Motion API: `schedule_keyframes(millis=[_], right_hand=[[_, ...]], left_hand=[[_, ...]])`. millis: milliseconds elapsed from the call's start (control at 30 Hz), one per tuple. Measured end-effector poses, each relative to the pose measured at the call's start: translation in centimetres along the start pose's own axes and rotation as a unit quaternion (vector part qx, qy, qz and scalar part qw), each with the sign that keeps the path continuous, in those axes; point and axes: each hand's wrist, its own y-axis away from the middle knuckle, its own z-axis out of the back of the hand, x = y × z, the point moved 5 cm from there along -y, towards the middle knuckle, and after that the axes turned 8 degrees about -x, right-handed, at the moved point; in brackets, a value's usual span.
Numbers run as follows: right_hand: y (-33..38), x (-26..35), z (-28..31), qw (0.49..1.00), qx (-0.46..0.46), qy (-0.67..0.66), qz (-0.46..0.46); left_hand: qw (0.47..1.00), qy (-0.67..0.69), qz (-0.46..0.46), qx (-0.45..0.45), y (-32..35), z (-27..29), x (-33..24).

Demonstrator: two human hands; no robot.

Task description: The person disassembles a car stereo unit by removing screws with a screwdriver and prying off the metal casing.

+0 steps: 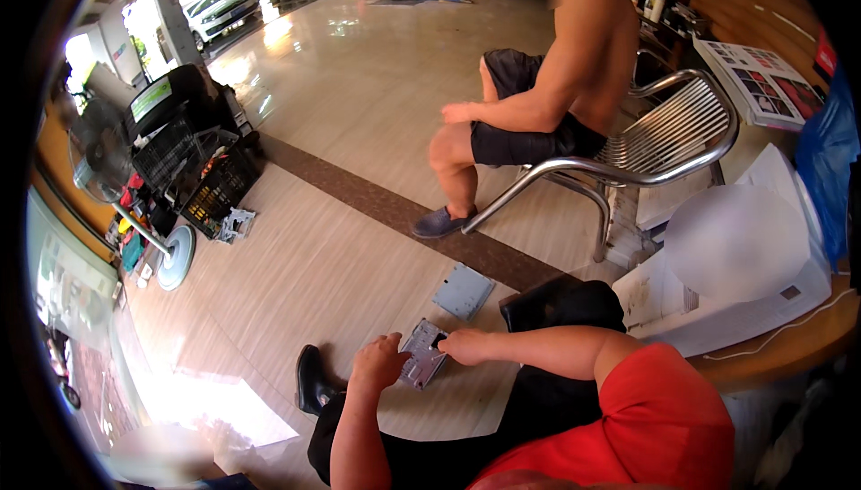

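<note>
A flat silver-grey metal device (418,369), with openings and dark parts on its upper face, is between my two hands above the floor. My left hand (379,363) has its fingers bent over the device's left edge and holds it. At the upper right side of the device is my right hand (465,346), its fingers closed together; what they pinch is too small to make out. Just beyond lies a grey metal cover plate (464,291) on the tiled floor.
Ahead on the right, a person (574,69) sits on a metal-slat chair (668,122). A white printer-like machine (744,257) stands on a wooden desk (798,346) to my right. A standing fan (175,257) and black crates (220,187) are at left. A car (222,11) stands farther back.
</note>
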Motion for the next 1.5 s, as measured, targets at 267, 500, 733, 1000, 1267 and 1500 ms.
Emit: schedule_keyframes(millis=[267, 500, 733, 1000, 1267, 1500], right_hand=[[-0.4, -1.4, -0.8, 0.998, -0.043, -0.036, -0.016], [-0.7, -1.3, -2.8, 0.993, -0.100, -0.043, 0.043], [-0.9, 1.8, -2.1, 0.998, -0.053, -0.039, 0.013], [-1.2, 0.5, -3.0, 0.987, -0.141, -0.061, 0.045], [-3.3, 0.0, -3.4, 0.992, -0.122, -0.035, 0.019], [-2.9, 0.2, -2.2, 0.992, -0.124, 0.007, 0.017]], left_hand=[[0.999, 0.030, -0.018, -0.002, -1.2, -0.3, -1.1], [0.999, 0.033, 0.001, 0.001, -0.9, 0.1, -0.5], [0.999, 0.029, 0.011, -0.014, -0.3, 0.3, 0.9], [0.999, 0.009, -0.025, -0.032, -1.3, 1.3, 0.5], [0.999, 0.046, -0.006, -0.022, -1.3, 1.3, 0.8], [0.999, 0.033, -0.024, -0.009, -1.7, 0.6, 0.9]])
